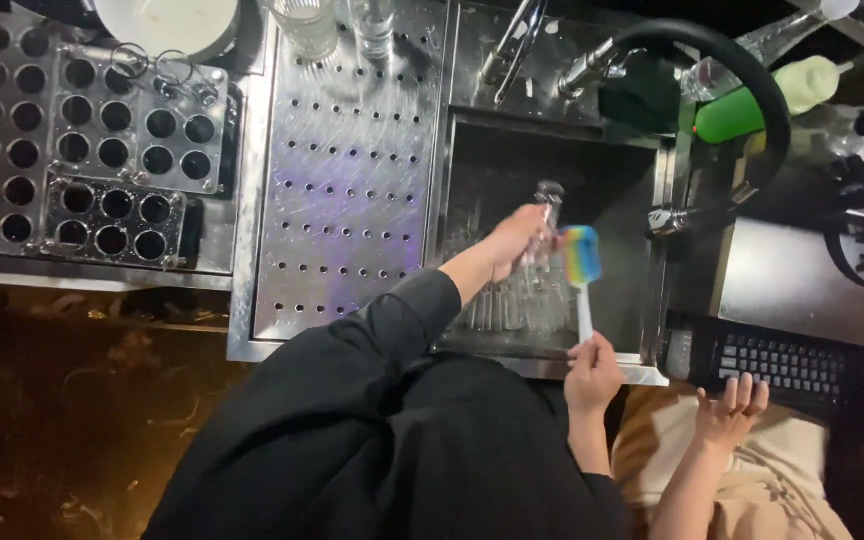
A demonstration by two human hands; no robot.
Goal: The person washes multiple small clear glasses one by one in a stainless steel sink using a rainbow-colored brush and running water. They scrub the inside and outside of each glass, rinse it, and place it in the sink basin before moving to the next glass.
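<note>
Head view shows the left hand (514,238) gripping a clear glass (544,215) over the sink (652,300) — the right hand (592,375), nearer the body, grips a rainbow sponge brush (581,262) pointing up beside the glass.

Perforated drainboard (342,180), keyboard (782,365), green bottle (752,110)

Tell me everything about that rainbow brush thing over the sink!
The rainbow-striped sponge brush has a soft-looking head banded blue, green, yellow and red on a thin white handle. It stands almost upright over the steel sink. The right hand grips the handle's bottom end. Its head is against the clear glass that the left hand holds.
</note>
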